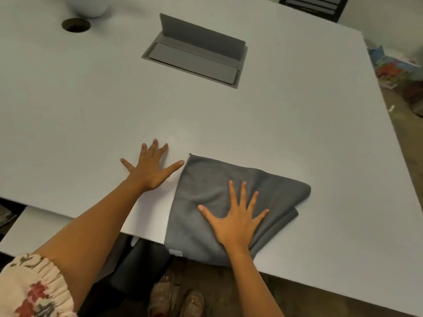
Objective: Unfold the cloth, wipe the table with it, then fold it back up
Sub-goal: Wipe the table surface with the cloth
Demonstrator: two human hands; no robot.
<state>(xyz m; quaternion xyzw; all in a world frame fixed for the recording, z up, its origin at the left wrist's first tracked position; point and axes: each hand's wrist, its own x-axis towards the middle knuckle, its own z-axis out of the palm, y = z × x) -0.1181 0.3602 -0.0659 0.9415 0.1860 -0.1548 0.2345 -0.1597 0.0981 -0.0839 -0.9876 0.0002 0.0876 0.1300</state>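
Note:
A grey cloth [206, 191] lies partly folded at the near edge of the white table [297, 122], its lower edge hanging slightly over the rim. My right hand [235, 218] rests flat on the cloth with fingers spread, pressing it down. My left hand [151, 170] lies flat on the bare tabletop just left of the cloth, fingers spread, its thumb tip almost touching the cloth's far left corner. Neither hand grips anything.
A grey cable box with its lid raised [196, 53] is set into the table farther back. A round cable hole [76, 25] and a white object [89, 5] are at the far left. Colourful clutter [396, 67] lies on the floor right. Sandalled feet [176, 298] show below.

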